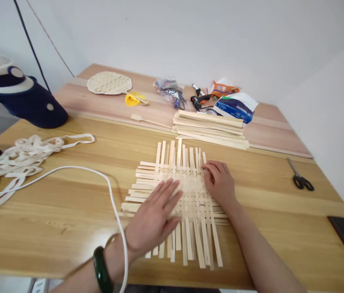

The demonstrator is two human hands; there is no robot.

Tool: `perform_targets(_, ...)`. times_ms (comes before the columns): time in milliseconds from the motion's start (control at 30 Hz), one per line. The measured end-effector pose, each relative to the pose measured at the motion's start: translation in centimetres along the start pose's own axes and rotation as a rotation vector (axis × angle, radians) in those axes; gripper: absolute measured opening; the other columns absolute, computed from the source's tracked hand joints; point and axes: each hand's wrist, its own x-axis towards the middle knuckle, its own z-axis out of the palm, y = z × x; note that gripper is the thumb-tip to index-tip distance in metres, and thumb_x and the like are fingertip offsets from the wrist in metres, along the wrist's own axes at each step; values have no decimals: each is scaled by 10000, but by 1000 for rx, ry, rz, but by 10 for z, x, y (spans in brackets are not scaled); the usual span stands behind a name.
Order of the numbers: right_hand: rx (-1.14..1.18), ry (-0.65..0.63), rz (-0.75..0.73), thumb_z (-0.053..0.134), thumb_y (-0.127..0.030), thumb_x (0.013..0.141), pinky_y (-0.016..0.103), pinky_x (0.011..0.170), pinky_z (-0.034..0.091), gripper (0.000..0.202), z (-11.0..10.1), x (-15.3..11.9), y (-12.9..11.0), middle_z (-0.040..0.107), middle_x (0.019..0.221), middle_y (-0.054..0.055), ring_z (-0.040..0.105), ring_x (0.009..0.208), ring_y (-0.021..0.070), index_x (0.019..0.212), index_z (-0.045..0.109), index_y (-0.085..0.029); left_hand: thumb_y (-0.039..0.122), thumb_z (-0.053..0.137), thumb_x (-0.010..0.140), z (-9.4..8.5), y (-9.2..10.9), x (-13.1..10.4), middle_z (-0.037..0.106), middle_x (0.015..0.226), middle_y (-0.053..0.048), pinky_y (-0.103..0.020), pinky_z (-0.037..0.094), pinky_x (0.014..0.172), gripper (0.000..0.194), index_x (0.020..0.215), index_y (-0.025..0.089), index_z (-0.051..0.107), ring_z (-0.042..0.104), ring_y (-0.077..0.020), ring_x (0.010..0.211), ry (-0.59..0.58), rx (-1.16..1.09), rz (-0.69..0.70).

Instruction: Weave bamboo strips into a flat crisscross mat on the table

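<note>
A: Which workpiece are you tracking, and where is it lying?

B: I am tracking a woven mat point(192, 195) of flat, pale strips. It is lying at the middle of the bench point(53, 228), its loose ends projecting around it.

A: What state are you reading on the left side?

B: I am holding the left hand point(155, 215) palm down over the mat's left part. Its grip is spread, the fingers extending forward. A green bangle point(101, 268) is circling the wrist, and a white cable point(117, 211) is passing in front of it.

A: And on the right?

B: I am holding the right hand point(220, 183) at the mat's upper right edge, fingers curling. I cannot tell whether its grip is pinching a strip.

A: Which items are lying nearby?

B: A strip bundle point(210, 130) is lying just beyond the mat. Black-handled scissors point(301, 183) are lying well apart, to the right.
</note>
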Motion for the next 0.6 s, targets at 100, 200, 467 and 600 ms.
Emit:
perform_targets(100,16,5,23,489,-113,892,372,853,530,210,1,-1,0,674,1015,82,583,1000,233,1003,653,-185,219,532,940,-4,22,-24,397,1553,-103,-484,414,1149,526,1450,178,413,293,-248,1475,-63,-110,44)
perform_targets(200,21,2,46,488,-108,887,370,854,533,220,0,-1,-1,673,1021,79,585,1003,230,1003,654,-194,196,528,920,-16,30,-47,468,1509,-64,-433,480,1100,542,1452,223,428,379,-231,1435,-97,-205,93)
perform_targets(467,40,18,44,484,-119,890,372,830,534,223,1,-2,0,680,1017,74,588,992,236,1007,655,-203,154,520,931,-71,6,-54,594,1383,-59,-374,510,1073,456,1376,254,523,524,-212,1326,108,-194,-132)
perform_targets(600,41,21,35,486,-116,885,372,823,533,223,1,-3,0,678,1009,72,584,976,237,1002,655,-201,122,542,922,-77,-31,-38,695,1197,-23,-440,455,1120,339,1212,267,641,621,-193,1189,308,-187,-189)
